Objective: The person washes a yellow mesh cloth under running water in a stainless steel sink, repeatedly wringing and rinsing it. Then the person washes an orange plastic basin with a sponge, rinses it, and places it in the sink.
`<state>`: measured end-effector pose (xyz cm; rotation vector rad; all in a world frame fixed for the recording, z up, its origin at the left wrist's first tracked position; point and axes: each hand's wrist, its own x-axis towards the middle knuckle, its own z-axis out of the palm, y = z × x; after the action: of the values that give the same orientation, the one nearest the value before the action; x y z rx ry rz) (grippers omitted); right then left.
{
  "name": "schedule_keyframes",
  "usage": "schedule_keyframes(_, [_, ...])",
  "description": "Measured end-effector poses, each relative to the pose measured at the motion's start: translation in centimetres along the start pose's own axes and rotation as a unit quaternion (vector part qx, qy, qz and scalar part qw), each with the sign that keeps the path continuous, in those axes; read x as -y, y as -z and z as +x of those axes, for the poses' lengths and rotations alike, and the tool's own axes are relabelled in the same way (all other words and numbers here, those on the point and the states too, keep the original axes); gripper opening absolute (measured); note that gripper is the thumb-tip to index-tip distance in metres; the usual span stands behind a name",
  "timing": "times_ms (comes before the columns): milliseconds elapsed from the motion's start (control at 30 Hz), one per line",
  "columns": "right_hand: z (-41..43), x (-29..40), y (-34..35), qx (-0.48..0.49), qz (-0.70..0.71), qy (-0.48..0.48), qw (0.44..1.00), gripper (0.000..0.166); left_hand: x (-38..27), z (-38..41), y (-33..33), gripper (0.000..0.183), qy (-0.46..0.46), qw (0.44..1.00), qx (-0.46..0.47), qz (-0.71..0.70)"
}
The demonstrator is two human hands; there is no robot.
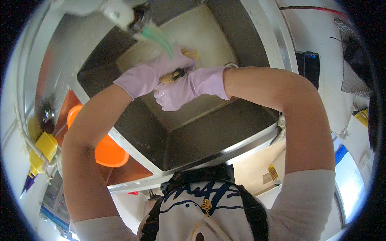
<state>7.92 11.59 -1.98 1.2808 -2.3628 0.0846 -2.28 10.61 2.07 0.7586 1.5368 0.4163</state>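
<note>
Both hands wear pale purple rubber gloves and meet over a deep metal sink (199, 135). My left hand (169, 66) is closed on a yellowish cloth or sponge (169, 77) with a dark patch; part of a similar yellowish piece (190, 54) shows beyond its fingers. Fingers curled, my right hand (178, 93) presses against the near side of the same piece, and its glove looks wet. Just above the hands a green hose or spout end (159, 39) hangs from a blurred white fitting (117, 13). The folds between the hands are hidden.
Orange plastic basins (111, 153) stand below the sink's left rim (132, 153). A yellow plastic object (43, 147) hangs by pipes at the far left. Right of the sink lies a dark phone-like object (310, 67). The sink's metal wall rises close around the hands.
</note>
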Motion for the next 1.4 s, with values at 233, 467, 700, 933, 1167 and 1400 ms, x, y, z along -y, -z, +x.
schedule_keyframes(233, [-1.5,-0.5,-5.9,0.12,-0.445,0.145,0.875,0.012,12.1,4.2,1.5,0.039,0.05,0.99,-0.127,0.024])
schedule_keyframes(467, [-0.7,1.1,-2.0,0.066,-0.021,0.043,0.997,0.023,10.1,2.5,-1.6,0.044,0.102,0.935,-0.095,-0.327])
schedule_keyframes(700, [1.9,0.8,8.2,-0.313,0.424,-0.742,0.415,0.054,11.5,-0.5,-6.7,0.037,-0.118,0.635,-0.093,-0.758])
schedule_keyframes(933, [-0.8,5.2,4.5,-0.384,0.678,-0.625,-0.05,0.077,7.7,0.1,-4.9,0.011,-0.168,0.751,-0.435,-0.467])
schedule_keyframes(1167, [-1.0,4.8,-4.5,-0.637,0.563,-0.489,-0.196,0.057,5.0,-1.2,-8.1,0.011,-0.199,0.758,-0.559,-0.27])
schedule_keyframes(1400, [0.0,4.2,-4.9,-0.656,0.547,-0.511,-0.096,0.036,8.2,0.7,-6.6,0.006,-0.201,0.628,-0.481,-0.578])
